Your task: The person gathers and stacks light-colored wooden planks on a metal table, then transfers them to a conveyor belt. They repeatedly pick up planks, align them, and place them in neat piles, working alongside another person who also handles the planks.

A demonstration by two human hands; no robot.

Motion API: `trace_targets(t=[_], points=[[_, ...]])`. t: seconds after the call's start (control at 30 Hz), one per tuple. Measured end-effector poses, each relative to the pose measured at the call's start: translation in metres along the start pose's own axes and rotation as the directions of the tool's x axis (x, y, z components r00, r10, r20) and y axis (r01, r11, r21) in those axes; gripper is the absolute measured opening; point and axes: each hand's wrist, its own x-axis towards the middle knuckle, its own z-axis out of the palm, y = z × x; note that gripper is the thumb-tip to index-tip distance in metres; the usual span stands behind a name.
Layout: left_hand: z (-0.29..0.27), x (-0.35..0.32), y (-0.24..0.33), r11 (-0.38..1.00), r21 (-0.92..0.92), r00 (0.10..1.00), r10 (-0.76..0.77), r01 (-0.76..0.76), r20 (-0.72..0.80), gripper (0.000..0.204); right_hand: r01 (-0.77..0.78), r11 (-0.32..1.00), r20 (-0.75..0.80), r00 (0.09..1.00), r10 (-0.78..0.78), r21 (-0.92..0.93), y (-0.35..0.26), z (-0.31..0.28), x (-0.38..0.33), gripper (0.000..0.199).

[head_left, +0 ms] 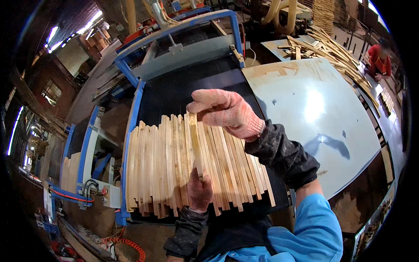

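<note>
A wooden strip [195, 139] is raised above a row of similar wooden strips [166, 161], its far end tilted up. My left hand [200, 192], in a pinkish work glove, is closed round the strip's near end. At its far end, the gloved fingers of my right hand [229, 112] are bent together against the tip; the glove partly hides the contact. Beneath both hands the row lies side by side on a dark bed [170, 94] with a blue frame, the strips' ends uneven.
A blue-framed press gate [183, 56] spans the bed's far side. At right stands a pale sheet-topped table [297, 96], with loose wood strips [336, 56] piled beyond it. A person in red [379, 61] is at the far right. A coiled red hose [133, 246] hangs at lower left.
</note>
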Motion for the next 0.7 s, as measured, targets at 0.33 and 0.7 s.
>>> trace_targets(t=[0.33, 0.7], points=[[-0.023, 0.029, 0.046, 0.977, 0.146, 0.985, 0.165, -0.157, -0.047, 0.045, 0.33, 0.605, 0.203, 0.941, -0.271, -0.724, -0.078, -0.003, -0.031, 0.072], [-0.038, 0.097, 0.085, 0.729, 0.636, 0.681, -0.334, -0.252, 0.652, 0.048, -0.31, 0.102, -0.228, 0.851, 0.473, -0.945, -0.011, -0.064, -0.254, 0.027]])
